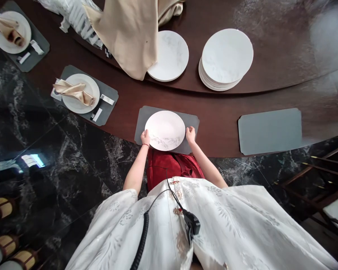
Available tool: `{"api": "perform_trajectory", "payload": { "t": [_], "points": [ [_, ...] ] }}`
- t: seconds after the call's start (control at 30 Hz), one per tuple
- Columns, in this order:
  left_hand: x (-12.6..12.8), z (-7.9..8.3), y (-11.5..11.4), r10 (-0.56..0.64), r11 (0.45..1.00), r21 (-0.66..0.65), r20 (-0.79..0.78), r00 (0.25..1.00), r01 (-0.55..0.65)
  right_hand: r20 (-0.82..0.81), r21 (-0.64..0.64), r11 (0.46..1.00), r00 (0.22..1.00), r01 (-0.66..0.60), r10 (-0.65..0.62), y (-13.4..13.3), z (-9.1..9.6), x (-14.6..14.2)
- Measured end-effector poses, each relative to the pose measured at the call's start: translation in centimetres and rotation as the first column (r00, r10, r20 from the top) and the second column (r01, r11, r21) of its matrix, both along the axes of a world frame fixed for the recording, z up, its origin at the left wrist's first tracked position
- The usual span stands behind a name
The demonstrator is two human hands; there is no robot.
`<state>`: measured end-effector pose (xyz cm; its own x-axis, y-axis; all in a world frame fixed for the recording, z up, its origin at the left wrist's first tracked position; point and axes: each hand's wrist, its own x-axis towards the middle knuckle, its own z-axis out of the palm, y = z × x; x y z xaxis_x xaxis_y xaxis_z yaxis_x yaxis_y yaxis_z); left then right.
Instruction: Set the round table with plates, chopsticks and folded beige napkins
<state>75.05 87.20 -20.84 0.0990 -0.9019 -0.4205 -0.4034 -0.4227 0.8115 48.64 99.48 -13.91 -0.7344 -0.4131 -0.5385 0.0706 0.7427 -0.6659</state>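
Left hand [145, 137] and right hand [190, 135] apart, clamped on opp. edges of white plate [165, 130] over grey mat [192, 120], w/ risk of smooth rim slipping from grip, plate tipping onto desk [214, 132].

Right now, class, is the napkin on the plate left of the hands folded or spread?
Folded: the satin napkin lies in a narrow band across the white plate, most of which shows.

Dark brown curved wooden table [219, 131] with grey rectangular placemats.
One mat [192, 119] lies under the left hand [145, 137] and right hand [190, 135]; another mat [269, 131] lies further right.
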Motion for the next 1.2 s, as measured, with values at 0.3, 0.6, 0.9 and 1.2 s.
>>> {"api": "perform_trajectory", "payload": {
  "t": [0.3, 0.6, 0.9, 1.2],
  "points": [
    [1.5, 1.8, -5.0, -0.543, 0.826, 0.117, 0.426, 0.723, 0.551, -0.002, 0.023, 0.998, 0.998, 0.058, -0.058, 1.1, -1.5, 5.4],
    [2.7, 3.5, -8.2, -0.730, 0.624, 0.217, 0.504, 0.462, 0.750, 0.056, -0.088, 0.945, 0.949, 0.314, -0.310, -1.0, -2.6, 5.9],
    [3.3, 5.0, -10.1, -0.783, 0.582, 0.361, 0.491, 0.382, 0.729, 0.105, -0.012, 0.948, 0.943, 0.319, -0.316, -1.0, -2.3, 3.9],
    [-4.5, 8.5, -23.4, -0.655, 0.646, -0.047, 0.480, 0.584, 0.762, -0.096, -0.192, 0.953, 0.961, 0.236, -0.258, -15.5, 2.3, -2.5]
  ]
}}
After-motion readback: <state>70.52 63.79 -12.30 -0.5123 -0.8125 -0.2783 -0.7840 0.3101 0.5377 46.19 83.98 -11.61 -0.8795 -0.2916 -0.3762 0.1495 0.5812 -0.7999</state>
